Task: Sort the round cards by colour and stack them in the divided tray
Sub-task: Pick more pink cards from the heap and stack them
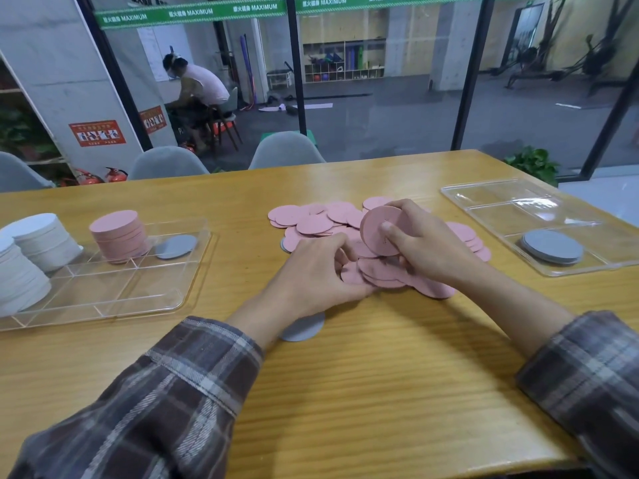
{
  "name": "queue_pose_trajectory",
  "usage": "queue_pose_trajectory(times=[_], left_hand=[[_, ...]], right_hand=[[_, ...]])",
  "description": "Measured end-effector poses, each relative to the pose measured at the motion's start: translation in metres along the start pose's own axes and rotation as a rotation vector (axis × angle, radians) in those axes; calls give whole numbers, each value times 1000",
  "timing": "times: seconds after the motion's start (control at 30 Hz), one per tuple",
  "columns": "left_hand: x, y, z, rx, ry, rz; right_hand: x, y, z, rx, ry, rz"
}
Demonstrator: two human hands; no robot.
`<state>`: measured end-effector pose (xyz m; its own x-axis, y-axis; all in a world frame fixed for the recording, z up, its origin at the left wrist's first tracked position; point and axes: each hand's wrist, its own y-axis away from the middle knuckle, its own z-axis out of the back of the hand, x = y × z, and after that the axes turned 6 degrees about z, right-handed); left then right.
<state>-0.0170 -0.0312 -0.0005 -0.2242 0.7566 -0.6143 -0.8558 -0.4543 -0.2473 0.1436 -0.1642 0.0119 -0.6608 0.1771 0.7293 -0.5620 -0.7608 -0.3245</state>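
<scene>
Past your sleeves (pixel 193 368), your left hand (pixel 318 271) curls into the loose pink pile (pixel 311 219), grip unclear, your right hand (pixel 428 247) pinches a pack (pixel 377 233) above it; the tray (pixel 138 295) holds one pink stack (pixel 119 236), most cards remain.

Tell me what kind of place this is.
Likely a gym's lounge or office corner: a table beside a glass wall, with exercise machines and shelves of balls and mats beyond, under a green MAXIMUM banner.

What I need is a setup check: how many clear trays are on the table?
2: the left tray, holding card stacks, and the right tray, holding grey cards.
</scene>
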Motion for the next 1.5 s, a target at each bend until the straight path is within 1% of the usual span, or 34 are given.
queue_pose_trajectory(times=[0.1,0.17,0.3,0.4,0.5,0.6,0.73,0.8,0.93,1.03,1.13,1.27,1.37,1.43,1.5], left_hand=[[6,3,14,91,-56,-35],[9,4,21,131,-32,-10],[11,7,32,238,223,127],[11,7,37,268,329,187],[13,3,37,197,389,260],[15,0,33,78,419,313],[21,-6,30,-103,473,303],[20,-6,29,-119,522,273],[13,-1,20,-124,603,193],[10,-4,9,-218,568,181],[7,-8,2,-266,556,191],[2,-12,-3,-288,552,201],[-3,-13,-5,-281,559,205],[-2,-13,-5,-291,498,190],[0,-12,-5,-269,396,178]], right_hand=[[1,3,0,30,14,25],[2,3,0,45,32,43],[3,3,-1,54,62,53],[2,4,-1,67,64,66],[2,5,-1,67,100,96],[1,4,-2,65,90,119],[1,4,-2,83,60,103],[2,4,-3,99,30,76],[5,5,-5,167,-140,-9],[7,7,-8,221,-322,-76],[12,9,-6,233,-410,-118],[12,8,-5,254,-419,-112],[8,6,-6,277,-343,-69],[6,5,-6,253,-326,-50],[5,3,-4,191,-252,-10]])
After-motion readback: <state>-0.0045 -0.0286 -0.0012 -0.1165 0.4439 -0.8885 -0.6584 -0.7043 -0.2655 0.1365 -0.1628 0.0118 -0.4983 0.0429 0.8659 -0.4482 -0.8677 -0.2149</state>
